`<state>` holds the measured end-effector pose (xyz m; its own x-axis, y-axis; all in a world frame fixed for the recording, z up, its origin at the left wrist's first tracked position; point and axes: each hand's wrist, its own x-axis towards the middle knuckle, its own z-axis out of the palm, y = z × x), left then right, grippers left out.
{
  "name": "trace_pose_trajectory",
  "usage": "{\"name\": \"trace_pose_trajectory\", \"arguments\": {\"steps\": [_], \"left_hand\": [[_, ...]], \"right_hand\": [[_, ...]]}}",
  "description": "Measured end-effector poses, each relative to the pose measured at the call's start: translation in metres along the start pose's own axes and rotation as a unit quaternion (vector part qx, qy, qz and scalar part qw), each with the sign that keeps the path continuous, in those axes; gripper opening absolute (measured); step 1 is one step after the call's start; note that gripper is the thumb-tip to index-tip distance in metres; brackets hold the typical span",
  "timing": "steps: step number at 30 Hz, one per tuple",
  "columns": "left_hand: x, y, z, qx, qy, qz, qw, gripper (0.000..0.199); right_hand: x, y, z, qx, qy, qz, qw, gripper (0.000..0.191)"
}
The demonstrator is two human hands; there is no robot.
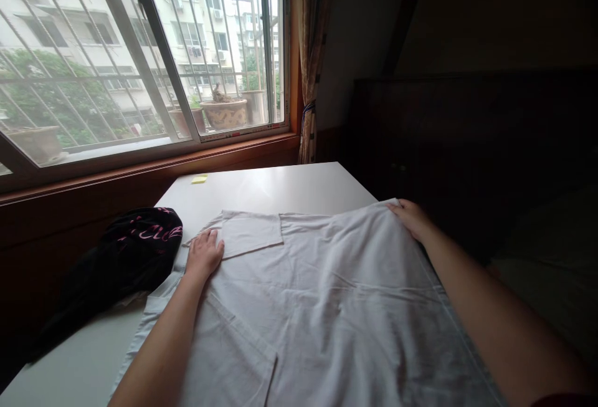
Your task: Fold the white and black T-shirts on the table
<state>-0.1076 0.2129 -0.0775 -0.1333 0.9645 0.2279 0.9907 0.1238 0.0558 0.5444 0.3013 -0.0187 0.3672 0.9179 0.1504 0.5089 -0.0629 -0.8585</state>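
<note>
A pale grey-white garment, wrinkled in places, is spread over the white table and runs toward me past the bottom of the view. Near its far left corner, my left hand lies flat on the cloth with its fingers stretched out. Beside those fingers is a rectangular patch or folded piece of the same cloth. My right hand pinches the garment's far right corner, thumb on top and the other fingers mostly hidden. That corner looks slightly raised.
A black cloth with pink lettering hangs over the table's left side. The white table has a yellow sticky note near its far edge. Beyond stand a barred window and a tied curtain. The right side is dark.
</note>
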Motion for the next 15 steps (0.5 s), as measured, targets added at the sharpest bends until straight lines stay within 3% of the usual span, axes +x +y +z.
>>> {"name": "trace_pose_trajectory", "arguments": {"steps": [4,8,12,15], "left_hand": [[-0.002,-0.012,0.0,0.007,0.0,-0.014,1.0,0.056],[-0.002,-0.015,0.001,0.011,-0.004,-0.019,1.0,0.058],[-0.002,-0.014,0.001,0.011,-0.01,-0.019,1.0,0.059],[-0.002,-0.014,0.002,0.008,-0.017,-0.019,1.0,0.06]], "right_hand": [[0.008,0.001,0.012,-0.017,-0.001,-0.007,1.0,0.023],[-0.003,0.019,0.018,-0.013,-0.023,0.052,0.998,0.033],[-0.024,0.038,0.005,0.003,-0.061,0.111,0.992,0.051],[-0.037,0.042,-0.009,0.045,-0.117,0.129,0.984,0.048]]}}
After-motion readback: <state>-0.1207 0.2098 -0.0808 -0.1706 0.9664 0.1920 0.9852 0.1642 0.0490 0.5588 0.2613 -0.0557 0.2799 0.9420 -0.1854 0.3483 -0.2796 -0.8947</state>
